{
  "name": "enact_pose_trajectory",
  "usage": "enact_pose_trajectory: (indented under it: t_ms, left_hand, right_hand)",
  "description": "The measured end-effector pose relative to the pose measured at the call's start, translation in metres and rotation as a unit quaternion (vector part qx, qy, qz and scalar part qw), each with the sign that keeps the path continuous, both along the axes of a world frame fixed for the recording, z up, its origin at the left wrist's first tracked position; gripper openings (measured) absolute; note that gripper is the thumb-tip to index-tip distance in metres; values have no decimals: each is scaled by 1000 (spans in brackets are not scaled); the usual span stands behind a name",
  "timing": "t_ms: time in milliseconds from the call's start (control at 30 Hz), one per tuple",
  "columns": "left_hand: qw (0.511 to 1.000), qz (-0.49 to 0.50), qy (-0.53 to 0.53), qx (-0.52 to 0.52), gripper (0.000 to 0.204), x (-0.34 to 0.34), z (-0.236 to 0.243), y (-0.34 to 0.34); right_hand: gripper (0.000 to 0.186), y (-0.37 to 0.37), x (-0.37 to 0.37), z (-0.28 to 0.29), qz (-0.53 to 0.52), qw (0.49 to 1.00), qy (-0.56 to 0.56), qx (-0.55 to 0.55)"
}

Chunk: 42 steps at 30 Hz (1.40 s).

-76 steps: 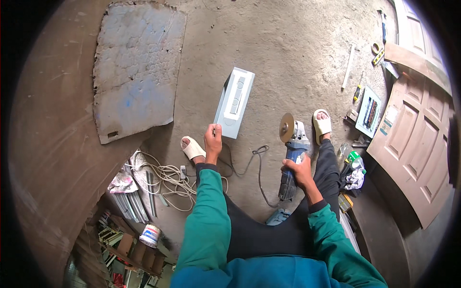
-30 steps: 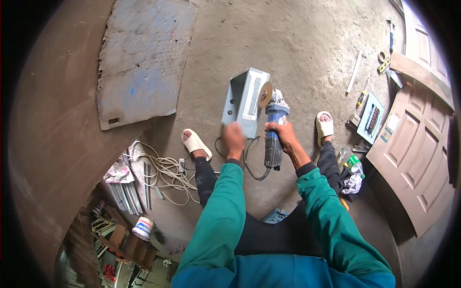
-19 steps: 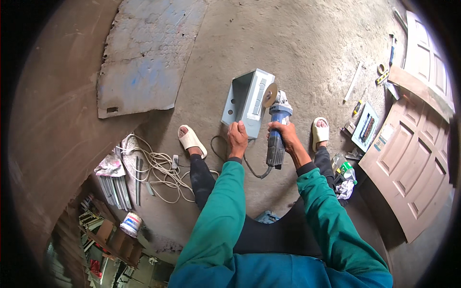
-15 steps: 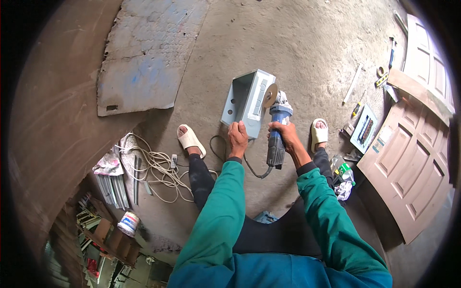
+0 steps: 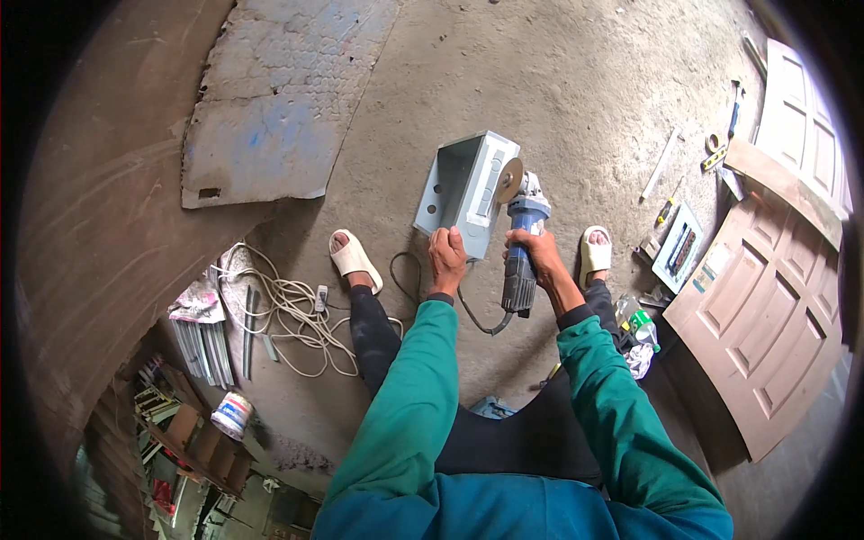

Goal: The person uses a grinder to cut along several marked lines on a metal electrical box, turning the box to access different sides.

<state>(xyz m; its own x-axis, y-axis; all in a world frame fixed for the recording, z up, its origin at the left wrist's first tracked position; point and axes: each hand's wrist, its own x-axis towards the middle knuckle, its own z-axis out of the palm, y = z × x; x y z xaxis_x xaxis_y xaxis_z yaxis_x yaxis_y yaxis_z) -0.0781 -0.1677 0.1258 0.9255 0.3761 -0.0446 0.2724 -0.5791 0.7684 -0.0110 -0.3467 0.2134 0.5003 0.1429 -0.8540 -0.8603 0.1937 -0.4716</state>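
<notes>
A grey metal electrical box (image 5: 474,211) stands tilted on the concrete floor between my feet, its hollow side turned left, with round holes in one wall. My left hand (image 5: 446,260) is closed on the near edge of this box. An angle grinder (image 5: 520,270) with a blue and dark body is gripped in my right hand (image 5: 538,256), fingers wrapped round it. Its thin cutting disc (image 5: 510,180) stands right beside the box's right face; whether it touches the metal I cannot tell. The grinder's black cord (image 5: 481,326) loops below toward the left.
An extension cord (image 5: 310,333) lies coiled by my left foot, near metal strips (image 5: 205,353) and a paint bucket (image 5: 232,415). A worn board (image 5: 270,117) lies at upper left. To the right are wooden door panels (image 5: 765,324), a breaker panel (image 5: 679,247), a bottle (image 5: 641,326) and hand tools.
The view has shifted slightly, so the surroundings sit a little differently. Both hands, the box and the grinder keep nearly the same places relative to one another.
</notes>
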Motion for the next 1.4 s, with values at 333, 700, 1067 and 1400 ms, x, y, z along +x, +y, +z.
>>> enact_pose_trajectory:
  t_ms: [333,700,1067,1400]
  left_hand:
    - [1000,-1,-6,10,35,0,0,0]
    - [1000,2,-10,15,34,-4,-1,-3]
    - [1000,-1,7,-1,34,-4,5,-5]
    - [1000,5,1,-3,34,-5,5,-7]
  right_hand:
    - [29,0,2,1,9,1000,1,3]
    - [28,-3,1,-3,18,1000,5,-19]
    - [27,-4,1,1,24,1000,6,-17]
    - [24,-7,0,-3,29,999,5,-13]
